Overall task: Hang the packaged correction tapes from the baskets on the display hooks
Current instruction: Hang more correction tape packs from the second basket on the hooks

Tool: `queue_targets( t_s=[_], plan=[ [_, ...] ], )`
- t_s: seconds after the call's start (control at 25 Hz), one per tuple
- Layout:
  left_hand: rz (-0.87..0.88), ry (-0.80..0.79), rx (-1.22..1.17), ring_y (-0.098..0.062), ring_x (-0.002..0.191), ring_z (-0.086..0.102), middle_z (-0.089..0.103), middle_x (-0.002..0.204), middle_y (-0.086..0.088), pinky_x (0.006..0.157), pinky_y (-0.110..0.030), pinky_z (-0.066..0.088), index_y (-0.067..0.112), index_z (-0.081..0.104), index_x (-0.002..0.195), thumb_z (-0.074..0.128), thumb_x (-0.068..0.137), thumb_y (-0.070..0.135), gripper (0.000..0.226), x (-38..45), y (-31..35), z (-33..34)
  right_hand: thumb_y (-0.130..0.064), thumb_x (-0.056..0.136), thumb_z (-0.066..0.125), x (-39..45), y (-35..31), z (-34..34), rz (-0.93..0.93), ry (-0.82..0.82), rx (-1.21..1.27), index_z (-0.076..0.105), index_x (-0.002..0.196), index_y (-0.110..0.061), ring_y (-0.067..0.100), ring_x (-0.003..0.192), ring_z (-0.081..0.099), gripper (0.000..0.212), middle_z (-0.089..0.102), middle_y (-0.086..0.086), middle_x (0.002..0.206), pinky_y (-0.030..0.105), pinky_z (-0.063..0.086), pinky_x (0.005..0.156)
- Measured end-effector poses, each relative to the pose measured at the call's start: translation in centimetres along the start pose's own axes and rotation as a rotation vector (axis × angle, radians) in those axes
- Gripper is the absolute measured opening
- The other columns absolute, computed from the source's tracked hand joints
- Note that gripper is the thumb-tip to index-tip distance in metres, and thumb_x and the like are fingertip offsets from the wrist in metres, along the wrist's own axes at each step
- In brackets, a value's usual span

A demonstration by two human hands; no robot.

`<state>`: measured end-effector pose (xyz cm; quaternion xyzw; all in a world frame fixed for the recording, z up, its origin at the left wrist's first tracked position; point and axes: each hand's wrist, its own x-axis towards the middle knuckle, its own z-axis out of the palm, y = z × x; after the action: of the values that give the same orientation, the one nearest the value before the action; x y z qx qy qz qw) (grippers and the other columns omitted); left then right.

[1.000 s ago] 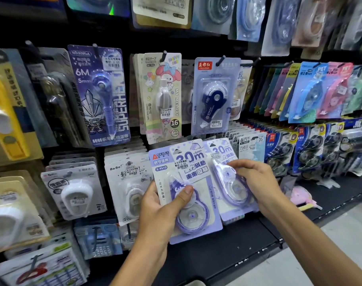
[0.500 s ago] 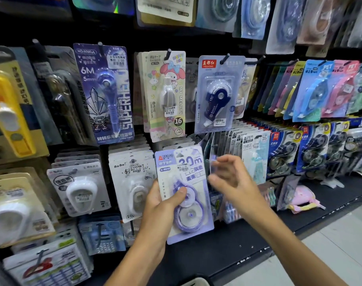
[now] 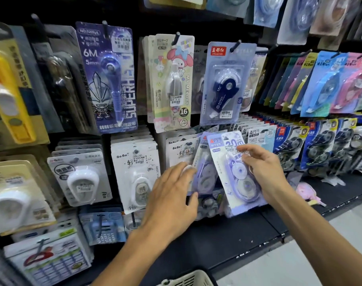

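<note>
A dark shop display wall (image 3: 196, 21) is crowded with carded correction tapes on hooks, above a black shelf (image 3: 233, 234). The right hand (image 3: 264, 172) pinches a purple-and-white correction tape pack (image 3: 236, 174) by its right edge, fingers curled over the front of the card near the top. The pack is tilted, its top leaning left, and sits in front of the lower row of hanging packs; whether its hole is on a hook is hard to make out. Just behind it to the left is a second similar purple pack (image 3: 205, 168). The left hand (image 3: 172, 199) is spread with relaxed fingers, its fingertips touching or nearly touching that second pack's left edge. A pale basket (image 3: 188, 279) rim shows at the bottom edge.
</note>
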<state>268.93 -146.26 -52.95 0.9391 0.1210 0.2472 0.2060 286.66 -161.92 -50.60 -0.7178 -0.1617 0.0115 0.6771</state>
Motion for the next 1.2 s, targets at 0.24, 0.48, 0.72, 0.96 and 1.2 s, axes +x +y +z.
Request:
queue_targets(
  t_s=[0.24,0.48,0.72,0.96,1.2],
  plan=[
    [0.011,0.010,0.044,-0.014,0.149,0.025,0.035,0.162,0.007,0.122,-0.026,0.012,0.027,0.048,0.148,0.057,0.098,0.030,0.051,-0.3,0.0,-0.2,0.001,0.096,0.058,1.0,-0.3,-0.1,-0.003,-0.052,0.005,0.079,0.087,-0.028,0.001,0.042,0.036,0.037,0.064,-0.015,0.062,0.013,0.033,0.040],
    [0.058,0.181,0.237,-0.028,0.109,0.056,0.064,0.124,-0.005,0.093,-0.042,0.047,0.013,0.060,0.130,0.062,0.093,0.018,0.038,2.5,0.3,-2.4,-0.004,0.099,0.057,0.8,0.0,-0.1,-0.076,-0.058,-0.029,0.080,0.087,-0.032,0.004,0.045,0.038,0.038,0.067,-0.021,0.068,0.016,0.035,0.042],
    [0.016,0.156,0.263,-0.036,0.086,0.069,0.073,0.096,-0.009,0.070,-0.043,0.056,0.017,0.060,0.125,0.055,0.101,0.013,0.025,7.8,1.1,-3.4,-0.007,0.101,0.054,0.9,-1.0,2.3,-0.072,0.023,-0.274,0.073,0.096,-0.026,-0.001,0.042,0.042,0.027,0.065,-0.002,0.104,0.018,0.039,0.042],
    [0.073,0.136,0.369,-0.037,0.095,0.068,0.075,0.104,-0.007,0.070,-0.039,0.050,0.022,0.071,0.110,0.048,0.107,0.031,0.024,8.0,0.4,-3.3,-0.031,0.099,0.046,0.5,-4.8,6.4,-0.497,0.059,-1.021,0.057,0.100,-0.011,0.032,0.085,0.062,0.023,0.065,0.008,0.089,0.037,0.040,0.070],
    [0.073,0.140,0.407,-0.036,0.093,0.068,0.075,0.103,-0.007,0.066,-0.036,0.042,0.022,0.072,0.109,0.047,0.107,0.025,0.025,7.8,0.4,-3.4,-0.014,0.089,0.051,2.8,-7.3,6.8,-0.293,-0.116,-1.164,0.041,0.074,-0.003,0.037,0.082,0.053,0.022,0.051,0.011,0.081,0.034,0.033,0.061]
  ],
)
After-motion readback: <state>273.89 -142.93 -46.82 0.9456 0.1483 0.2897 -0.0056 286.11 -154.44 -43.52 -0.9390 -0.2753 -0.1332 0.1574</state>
